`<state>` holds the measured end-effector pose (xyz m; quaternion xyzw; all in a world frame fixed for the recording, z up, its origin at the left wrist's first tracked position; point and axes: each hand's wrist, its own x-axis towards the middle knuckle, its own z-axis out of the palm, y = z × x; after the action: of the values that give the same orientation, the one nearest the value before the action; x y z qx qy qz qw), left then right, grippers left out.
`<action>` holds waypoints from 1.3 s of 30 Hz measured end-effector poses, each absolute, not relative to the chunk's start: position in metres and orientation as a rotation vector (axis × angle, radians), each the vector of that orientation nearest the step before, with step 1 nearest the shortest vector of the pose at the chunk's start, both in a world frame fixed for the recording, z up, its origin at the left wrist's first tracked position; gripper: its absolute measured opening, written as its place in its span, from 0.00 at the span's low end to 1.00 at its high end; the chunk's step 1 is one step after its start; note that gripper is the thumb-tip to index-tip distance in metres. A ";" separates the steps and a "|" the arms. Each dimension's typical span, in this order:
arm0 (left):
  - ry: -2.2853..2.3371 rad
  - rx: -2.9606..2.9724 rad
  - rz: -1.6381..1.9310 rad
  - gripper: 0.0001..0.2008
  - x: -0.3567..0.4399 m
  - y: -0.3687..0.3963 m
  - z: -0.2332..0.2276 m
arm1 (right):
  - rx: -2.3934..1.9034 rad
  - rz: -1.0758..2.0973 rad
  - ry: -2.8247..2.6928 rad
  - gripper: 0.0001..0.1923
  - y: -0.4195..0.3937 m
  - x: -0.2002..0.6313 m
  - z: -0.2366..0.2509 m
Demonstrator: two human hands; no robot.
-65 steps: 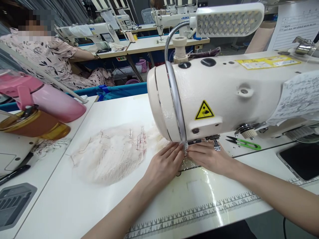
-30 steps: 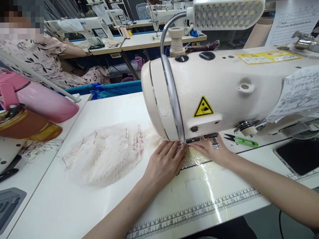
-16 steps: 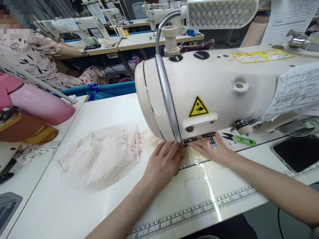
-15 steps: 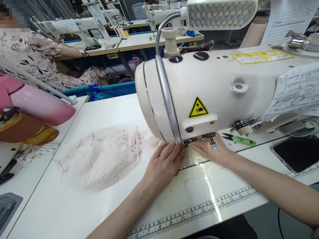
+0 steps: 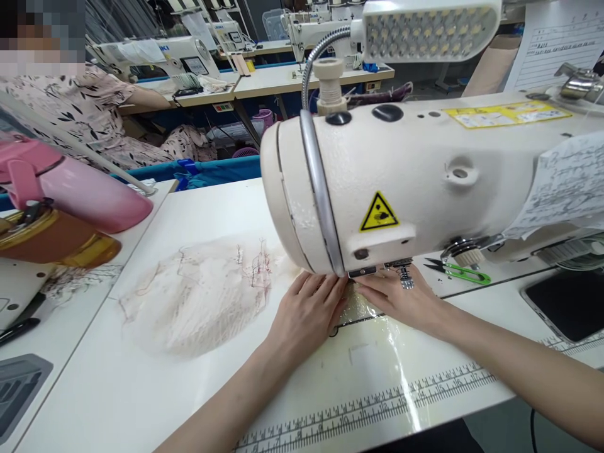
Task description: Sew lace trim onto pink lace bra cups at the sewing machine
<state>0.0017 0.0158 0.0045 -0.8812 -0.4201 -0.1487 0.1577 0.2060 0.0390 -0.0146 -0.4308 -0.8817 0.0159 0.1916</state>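
A cream sewing machine (image 5: 415, 182) fills the middle of the view and hides the needle area. My left hand (image 5: 309, 311) lies flat, fingers together, on pale lace fabric (image 5: 202, 299) just under the machine head. My right hand (image 5: 401, 299) presses the same fabric from the right side, fingertips nearly meeting the left hand's by the presser foot (image 5: 406, 277). The rest of the lace spreads to the left over the white table (image 5: 141, 390).
Green thread snips (image 5: 460, 270) lie behind my right hand. A pink bottle (image 5: 80, 192) and an amber one (image 5: 56, 239) lie at left. An LED lamp (image 5: 429, 31) hangs above. A dark tablet (image 5: 566, 302) sits at right. Another person (image 5: 89, 119) sits at a far machine.
Both hands stay at the presser foot on the lace, shifting only slightly. The view swayed left and then back to the right.
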 end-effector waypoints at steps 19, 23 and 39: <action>-1.348 -2.500 -0.421 0.14 0.005 0.015 0.007 | -1.295 0.175 -2.573 0.21 0.040 0.203 -0.005; -1.365 -2.509 -0.403 0.15 0.005 0.015 0.008 | -1.242 0.138 -2.509 0.19 0.041 0.205 -0.004; -1.633 -2.373 -0.462 0.11 -0.004 0.031 0.027 | -1.273 0.383 -2.222 0.21 0.053 0.219 -0.012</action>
<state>-0.0039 0.0313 0.0266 -0.8082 -0.5563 -0.1575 0.1119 0.2192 0.0532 -0.0119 -0.4730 -0.8256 0.1423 0.2727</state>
